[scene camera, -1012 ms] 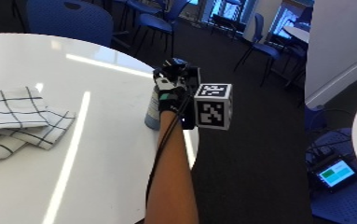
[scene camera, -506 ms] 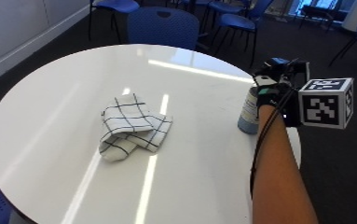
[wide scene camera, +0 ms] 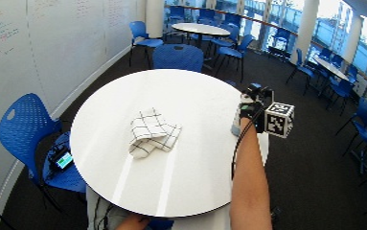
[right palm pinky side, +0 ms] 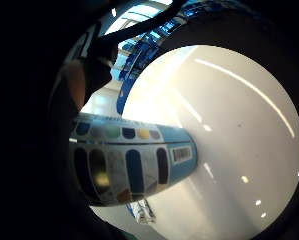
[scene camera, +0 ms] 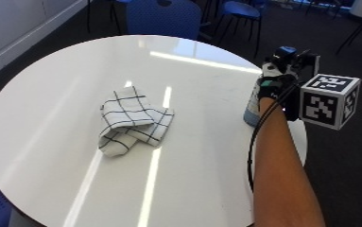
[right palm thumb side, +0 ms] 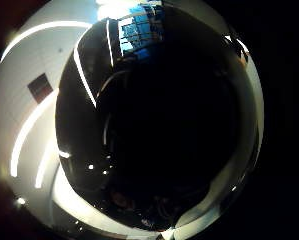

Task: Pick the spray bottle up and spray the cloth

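Observation:
A spray bottle [scene camera: 254, 109] with a pale blue label and a blue and black head stands upright near the right edge of the round white table [scene camera: 55, 94]. My gloved right hand [scene camera: 276, 82] is wrapped round its neck just under the head. The bottle's label [right palm pinky side: 134, 160] fills much of the little finger side palm view, and a dark part of the bottle [right palm thumb side: 164, 125] fills the thumb side one. A white cloth with dark check lines [scene camera: 132, 122] lies crumpled in the table's middle, well to the left of the bottle. In the wide view the hand [wide scene camera: 252, 103] grips the bottle [wide scene camera: 236, 125], apart from the cloth [wide scene camera: 151, 132].
A blue chair [scene camera: 163, 19] stands behind the table's far edge. Another blue chair [wide scene camera: 27, 129] is at the left, with a small screen device [wide scene camera: 62, 158] beside it. More tables and chairs stand further back in the room.
The outside camera has shifted, so its whole picture differs. My hand stays at the bottle's neck, and the bottle stands at the same spot by the table's edge. The cloth has not moved.

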Demonstrator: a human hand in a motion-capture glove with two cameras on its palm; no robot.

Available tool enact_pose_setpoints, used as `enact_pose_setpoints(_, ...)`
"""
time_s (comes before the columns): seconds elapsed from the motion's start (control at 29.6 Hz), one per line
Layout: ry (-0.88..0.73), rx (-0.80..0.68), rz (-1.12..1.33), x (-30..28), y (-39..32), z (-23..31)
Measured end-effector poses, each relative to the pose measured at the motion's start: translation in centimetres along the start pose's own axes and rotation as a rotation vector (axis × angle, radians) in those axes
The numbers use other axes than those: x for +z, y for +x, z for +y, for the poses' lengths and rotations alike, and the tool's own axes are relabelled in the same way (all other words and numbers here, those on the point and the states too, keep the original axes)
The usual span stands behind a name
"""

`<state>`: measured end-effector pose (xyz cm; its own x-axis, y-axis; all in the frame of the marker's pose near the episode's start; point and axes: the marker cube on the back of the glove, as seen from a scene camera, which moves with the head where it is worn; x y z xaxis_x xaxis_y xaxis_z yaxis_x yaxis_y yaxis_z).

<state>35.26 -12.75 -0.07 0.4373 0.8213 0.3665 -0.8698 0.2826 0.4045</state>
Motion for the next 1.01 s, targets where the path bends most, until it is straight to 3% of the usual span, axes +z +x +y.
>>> enact_pose_setpoints(0.4, 0.137, -0.120, 0.011, 0.6, -3.4, -0.2)
enact_pose_setpoints(1.01, 0.121, -0.220, -0.020, 0.2, -6.2, -1.0)
